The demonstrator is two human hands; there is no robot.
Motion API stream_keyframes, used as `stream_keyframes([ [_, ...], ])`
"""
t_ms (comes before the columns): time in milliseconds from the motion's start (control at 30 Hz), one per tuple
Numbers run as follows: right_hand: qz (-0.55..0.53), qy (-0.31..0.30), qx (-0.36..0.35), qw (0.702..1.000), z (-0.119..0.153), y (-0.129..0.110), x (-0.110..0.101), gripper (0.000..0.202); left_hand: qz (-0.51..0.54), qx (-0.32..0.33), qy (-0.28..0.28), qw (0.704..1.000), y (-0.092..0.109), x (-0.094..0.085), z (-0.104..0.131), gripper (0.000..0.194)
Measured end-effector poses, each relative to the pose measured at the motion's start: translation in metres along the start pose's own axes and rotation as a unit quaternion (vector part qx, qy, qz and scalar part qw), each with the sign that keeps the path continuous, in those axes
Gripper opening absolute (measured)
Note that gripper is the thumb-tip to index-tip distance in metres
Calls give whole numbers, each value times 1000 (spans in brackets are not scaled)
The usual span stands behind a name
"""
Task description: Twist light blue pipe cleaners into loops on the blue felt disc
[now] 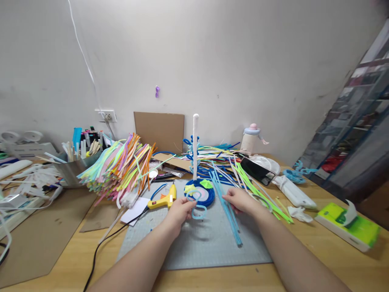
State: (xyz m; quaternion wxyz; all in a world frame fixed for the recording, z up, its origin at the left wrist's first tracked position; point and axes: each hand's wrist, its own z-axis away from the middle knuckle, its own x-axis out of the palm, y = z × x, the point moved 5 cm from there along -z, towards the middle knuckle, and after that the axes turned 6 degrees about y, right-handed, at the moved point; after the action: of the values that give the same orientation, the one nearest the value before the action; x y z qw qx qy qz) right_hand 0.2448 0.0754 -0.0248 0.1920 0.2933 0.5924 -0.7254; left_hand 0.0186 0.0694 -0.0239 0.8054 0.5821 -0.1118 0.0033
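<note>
Between the thumb and fingers of my left hand is a light blue pipe cleaner bent into loops. My right hand has its fingers closed at a bunch of straight light blue pipe cleaners, which slants over the grey cutting mat. Just beyond my hands stands a white fuzzy post on a round dark blue base, with yellow and green pieces on the base. Dark blue curled pieces sit along the post. How many strands my right fingers pinch is hidden.
A yellow glue gun with a black cord lies left of my left hand. Behind it is a big multicoloured pipe cleaner bundle. At right are green pipe cleaners, a phone, a bottle and a tissue pack.
</note>
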Motion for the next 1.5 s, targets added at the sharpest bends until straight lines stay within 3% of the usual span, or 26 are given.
stream_keyframes([
  [133,-83,4,-2,997,-1,-7,-8,23,-30,-8,-42,999,-6,7,2,26],
  [300,-218,18,-40,975,10,-29,-18,24,-194,101,-21,976,-8,2,0,20],
  [367,-376,4,-52,925,17,-39,-18,25,-254,151,-20,955,-4,0,2,19],
  [433,-467,-2,-47,883,23,-46,-14,28,-285,200,-6,937,5,-1,7,21],
  [567,-503,0,-51,863,32,-55,4,30,-213,297,80,928,37,-4,21,26],
  [600,-502,2,-55,863,34,-56,9,31,-196,293,77,933,41,-2,23,19],
  [667,-500,4,-66,863,37,-59,16,33,-160,218,13,963,40,5,21,11],
  [767,-490,14,-86,867,40,-61,21,33,-115,79,-60,988,30,12,20,24],
  [833,-481,33,-100,871,41,-61,20,33,-100,36,-72,992,27,12,21,28],
  [1033,-415,64,-123,899,41,-60,15,30,-69,23,-82,994,23,11,19,33],
  [1100,-330,73,-151,929,47,-62,12,30,-52,20,-81,995,23,11,17,33],
  [1167,-200,115,-225,947,59,-67,5,38,-56,27,-73,995,23,10,16,33],
  [1200,-134,155,-280,938,68,-73,0,37,-69,36,-66,995,24,9,15,33],
  [1267,-54,227,-382,894,87,-86,-9,21,-99,59,-56,992,26,8,15,32],
  [1367,52,295,-454,839,104,-101,-12,15,-120,104,-72,985,26,10,15,29],
  [1433,100,271,-464,837,102,-105,-7,16,-133,141,-90,977,26,12,15,25],
  [1500,111,213,-460,855,94,-104,3,17,-174,194,-78,962,29,12,16,20],
])
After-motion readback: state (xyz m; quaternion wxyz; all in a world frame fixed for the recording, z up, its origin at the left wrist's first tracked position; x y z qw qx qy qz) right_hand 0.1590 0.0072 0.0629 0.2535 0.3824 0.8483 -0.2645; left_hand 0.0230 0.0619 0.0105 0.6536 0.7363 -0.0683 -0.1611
